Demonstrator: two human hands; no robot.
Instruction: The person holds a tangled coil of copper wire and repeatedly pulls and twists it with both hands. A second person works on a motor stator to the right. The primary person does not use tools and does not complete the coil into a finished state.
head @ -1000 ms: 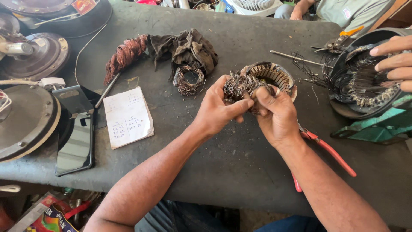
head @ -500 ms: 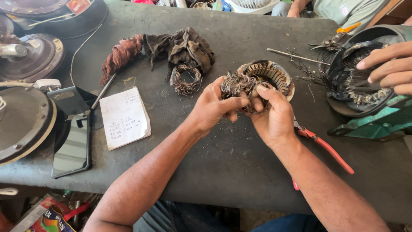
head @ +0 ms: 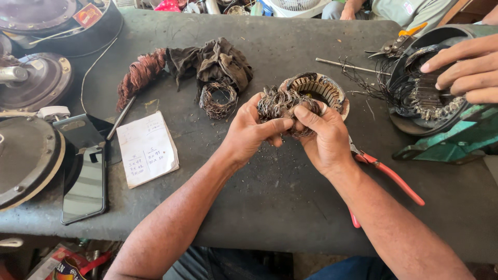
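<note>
A ring-shaped motor stator (head: pixel 319 88) rests on the dark workbench (head: pixel 280 181), with a tangle of old brownish winding wire (head: pixel 280 103) bunched at its near left side. My left hand (head: pixel 249 129) pinches that tangle between thumb and fingers. My right hand (head: pixel 324 137) grips the same wire from the right, its fingers pressed against the stator's near rim. Both hands meet over the wire, just above the bench.
Red-handled pliers (head: pixel 389 179) lie under my right forearm. A loose wire coil (head: pixel 218 101), dark rag (head: pixel 212 59) and copper bundle (head: pixel 140 75) lie behind. A notepad (head: pixel 147 149) and phone (head: pixel 85 184) sit left. Another person's hand (head: pixel 467 67) rests on a second stator (head: pixel 425 93).
My hands and the wire tangle have shifted only slightly, my fingers regripping the wire. The other person's hand has moved further over the second stator.
</note>
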